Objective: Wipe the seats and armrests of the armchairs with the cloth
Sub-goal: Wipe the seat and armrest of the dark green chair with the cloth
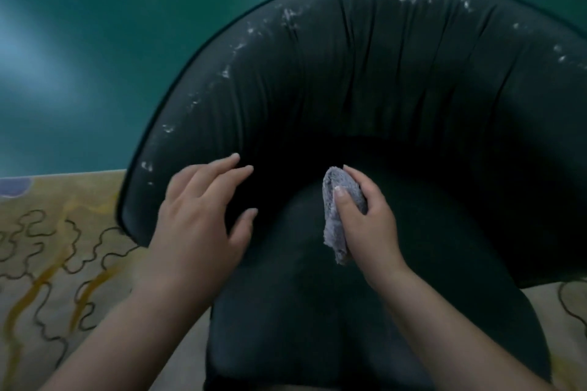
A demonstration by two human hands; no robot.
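A dark green armchair (365,73) with a curved padded back and armrest fills the view, its seat cushion (317,311) below. White worn flecks run along the top edge of the back. My right hand (365,219) grips a bunched grey cloth (336,209) at the back of the seat, where the seat meets the backrest. My left hand (203,213) hovers with fingers spread over the inner side of the left armrest, holding nothing.
A beige rug (47,247) with black squiggly lines and yellow streaks lies under the chair on the left and shows again at the right edge. Beyond the chair is a glossy teal floor (95,41).
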